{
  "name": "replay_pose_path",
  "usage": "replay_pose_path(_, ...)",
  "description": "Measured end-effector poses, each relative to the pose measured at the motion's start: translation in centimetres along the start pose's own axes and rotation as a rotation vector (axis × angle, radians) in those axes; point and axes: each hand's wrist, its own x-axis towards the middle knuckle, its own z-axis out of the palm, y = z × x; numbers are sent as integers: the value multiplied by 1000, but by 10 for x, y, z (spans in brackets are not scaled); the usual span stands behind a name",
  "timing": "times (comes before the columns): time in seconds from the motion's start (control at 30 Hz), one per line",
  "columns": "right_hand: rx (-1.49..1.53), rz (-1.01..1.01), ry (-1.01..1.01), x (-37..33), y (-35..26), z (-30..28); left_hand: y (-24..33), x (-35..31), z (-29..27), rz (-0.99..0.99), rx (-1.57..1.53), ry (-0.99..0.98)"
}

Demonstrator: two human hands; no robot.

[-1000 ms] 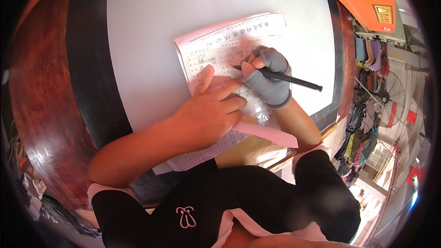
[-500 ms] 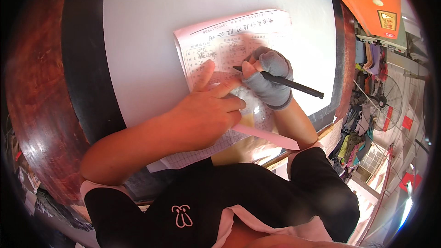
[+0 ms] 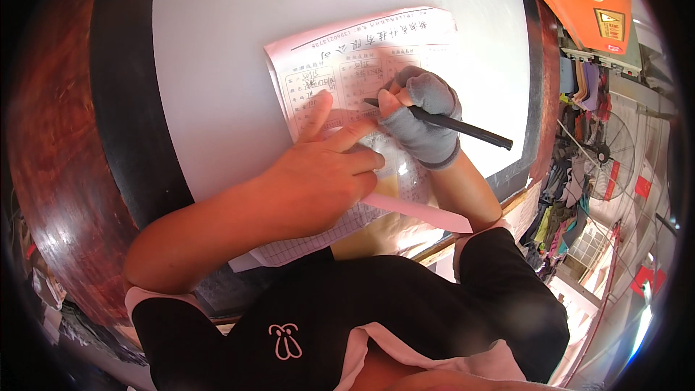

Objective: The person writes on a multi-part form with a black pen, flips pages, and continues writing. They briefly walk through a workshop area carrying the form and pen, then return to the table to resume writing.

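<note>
From the head camera: the printed form (image 3: 362, 65) has slid a touch higher on the smooth white tabletop (image 3: 217, 65) than half a second ago, and the black pen (image 3: 441, 124) tilts flatter. The right hand (image 3: 420, 119), wrapped in a grey fingerless knit glove, is closed around the slim pen, tip on the thin pinkish sheet. The left hand (image 3: 318, 174) lies bare and spread flat, fingers pressing the paper, grasping nothing. A glossy dark wood rim (image 3: 58, 159) curves at left.
</note>
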Motion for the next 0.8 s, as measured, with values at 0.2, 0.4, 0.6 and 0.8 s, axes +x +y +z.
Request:
replay_pose_path(0.2,19,12,2,-1,0,-1,-1,0,0,13,3,12)
replay_pose_path(0.4,241,19,121,2,-3,4,0,-1,2,42,54,47)
replay_pose_path(0.6,162,12,101,1,-2,2,8,-2,10,123,128,68)
replay_pose_path(0.8,17,-17,51,1,3,1,8,-1,9,102,110,67)
